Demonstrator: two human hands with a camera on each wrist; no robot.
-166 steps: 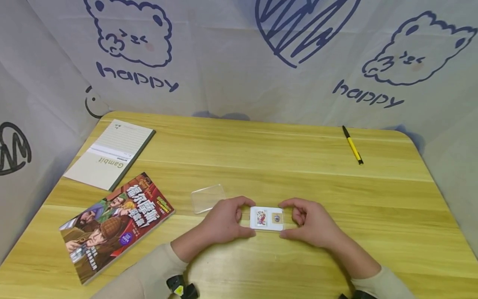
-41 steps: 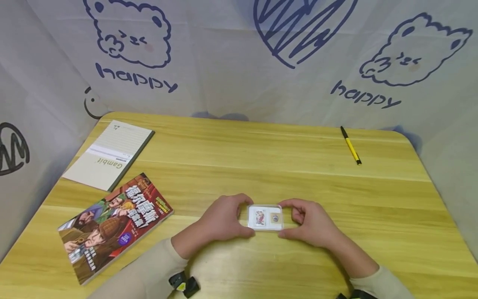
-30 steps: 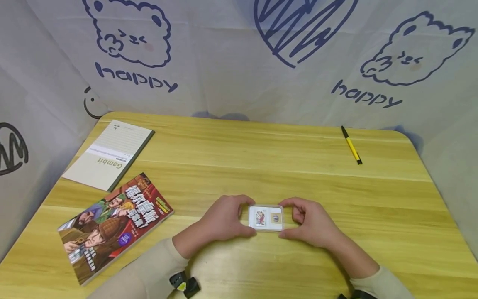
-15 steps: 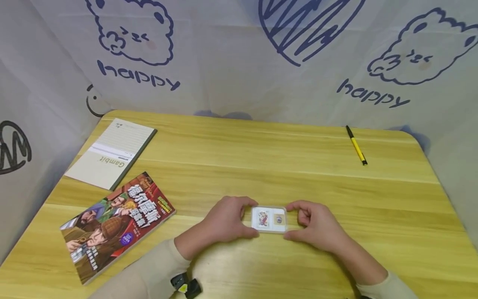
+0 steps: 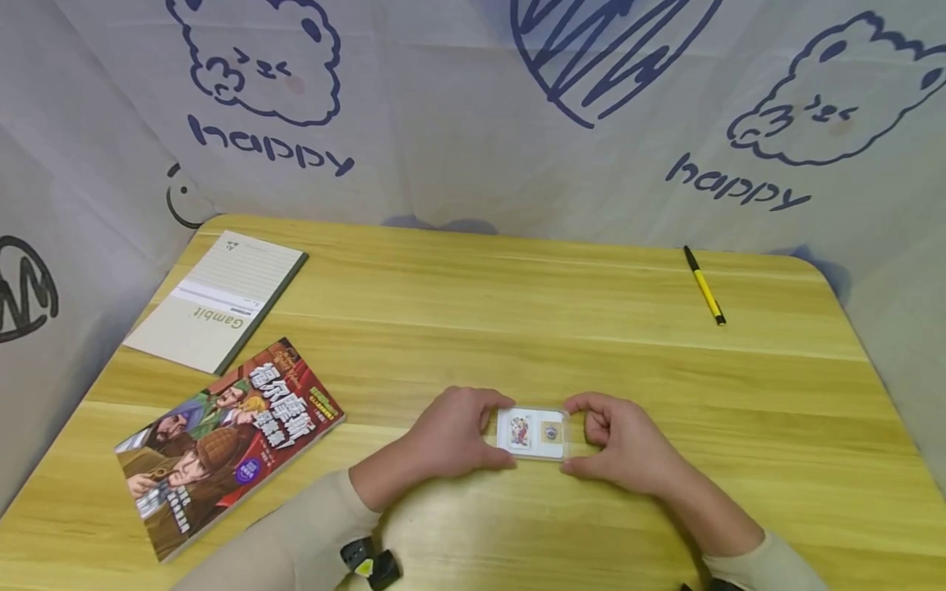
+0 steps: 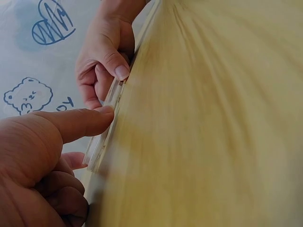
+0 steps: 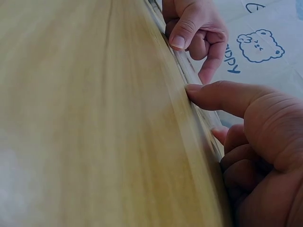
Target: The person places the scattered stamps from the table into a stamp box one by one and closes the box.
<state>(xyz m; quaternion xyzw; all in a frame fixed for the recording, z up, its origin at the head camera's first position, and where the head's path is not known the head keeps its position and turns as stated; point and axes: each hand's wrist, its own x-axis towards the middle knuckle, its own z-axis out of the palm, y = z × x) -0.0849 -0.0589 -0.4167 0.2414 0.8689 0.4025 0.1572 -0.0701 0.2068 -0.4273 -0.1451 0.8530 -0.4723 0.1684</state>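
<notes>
A small clear plastic case [image 5: 534,432] with a white insert and two little pictures lies flat on the wooden table [image 5: 562,328], near its front edge. My left hand [image 5: 489,430] pinches the case's left end between thumb and forefinger. My right hand [image 5: 578,435] pinches the right end the same way. In the left wrist view the case [image 6: 102,142] shows edge-on, my left forefinger [image 6: 90,120] laid along its top rim and the right hand [image 6: 104,61] beyond it. In the right wrist view the right forefinger [image 7: 208,92] touches the case's rim [image 7: 189,71].
A book with a comic-style cover [image 5: 225,443] lies at the front left, and a notebook marked Gambit [image 5: 218,300] behind it. A yellow and black pen [image 5: 704,286] lies at the back right. Printed cloth walls stand round three sides of the table.
The clear lid that lay on the table left of the case 5.5 s ago now sits on the case. Both hands have stayed at the case's ends.
</notes>
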